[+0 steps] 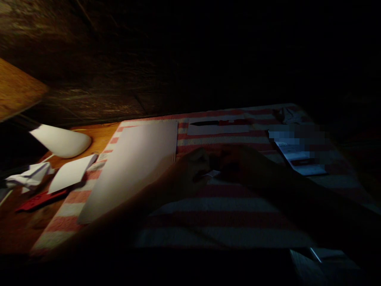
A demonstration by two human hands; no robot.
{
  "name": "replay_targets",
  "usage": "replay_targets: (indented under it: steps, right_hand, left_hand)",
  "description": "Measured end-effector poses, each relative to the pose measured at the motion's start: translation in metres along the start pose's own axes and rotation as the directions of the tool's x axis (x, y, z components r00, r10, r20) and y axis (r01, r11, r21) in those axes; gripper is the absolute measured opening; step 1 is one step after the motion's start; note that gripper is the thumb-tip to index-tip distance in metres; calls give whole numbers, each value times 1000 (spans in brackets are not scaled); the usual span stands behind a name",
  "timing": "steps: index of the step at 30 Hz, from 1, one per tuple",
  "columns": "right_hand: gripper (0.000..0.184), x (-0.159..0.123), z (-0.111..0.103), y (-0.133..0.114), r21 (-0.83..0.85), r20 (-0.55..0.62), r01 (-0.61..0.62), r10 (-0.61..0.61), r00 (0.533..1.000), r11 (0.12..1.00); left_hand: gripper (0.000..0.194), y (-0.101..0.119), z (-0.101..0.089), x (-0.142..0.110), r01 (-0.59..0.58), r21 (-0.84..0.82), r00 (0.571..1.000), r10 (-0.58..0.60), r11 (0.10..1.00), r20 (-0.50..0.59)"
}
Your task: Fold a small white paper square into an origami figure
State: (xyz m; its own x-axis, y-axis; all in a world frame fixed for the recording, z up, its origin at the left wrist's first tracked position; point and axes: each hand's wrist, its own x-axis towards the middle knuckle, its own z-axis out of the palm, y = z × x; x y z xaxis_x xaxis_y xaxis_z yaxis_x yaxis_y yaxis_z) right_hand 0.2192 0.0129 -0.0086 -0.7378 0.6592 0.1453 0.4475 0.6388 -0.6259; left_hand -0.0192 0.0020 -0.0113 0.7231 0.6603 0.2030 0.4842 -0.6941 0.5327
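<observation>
My left hand [195, 167] and my right hand [235, 161] are close together above a red-and-white striped cloth [226, 216]. Both are in deep shadow, their fingers curled inward. A small pale scrap [213, 173] that looks like paper shows between them, at the left hand's fingertips. What the right fingers hold, if anything, is lost in the dark. Beyond the hands, a knife [218, 122] with a dark blade and a red handle lies across a small white paper [196, 130]. A large white sheet [139, 155] is spread under and beside my left forearm.
At the left a white lamp-like object [61, 141] stands near crumpled paper [29, 174], a curved white sheet [71, 172] and a flat red item [41, 200] on the wooden surface [20, 230]. A bluish-lit, partly blurred-out flat object [300, 159] lies at right.
</observation>
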Motion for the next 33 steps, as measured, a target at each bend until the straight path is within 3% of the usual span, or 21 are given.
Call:
replay_targets:
  steps: [8,14,18,25,33]
  right_hand:
    - [11,2,-1,-4,55,29,-68,67,997,996]
    - [10,3,-1,-4,88,22,-55,53,998,995]
    - [5,1,-2,-1,78,20,-61,59,998,995]
    - [3,-3,-8,-12,-72,74,-58,64,995,996]
    - [16,-5,-4,-21,-270,29,86,-81,996,959]
  left_hand:
    - [9,4,4,0,149,-48,985,-153,988,-81]
    - [10,7,3,-1,168,-55,978,-173,984,-120]
    - [8,11,-2,-1,104,-52,988,-109,993,-110]
    - [14,8,-11,-5,-143,40,990,143,989,3]
    - [14,10,-16,-8,-160,204,985,144,966,94]
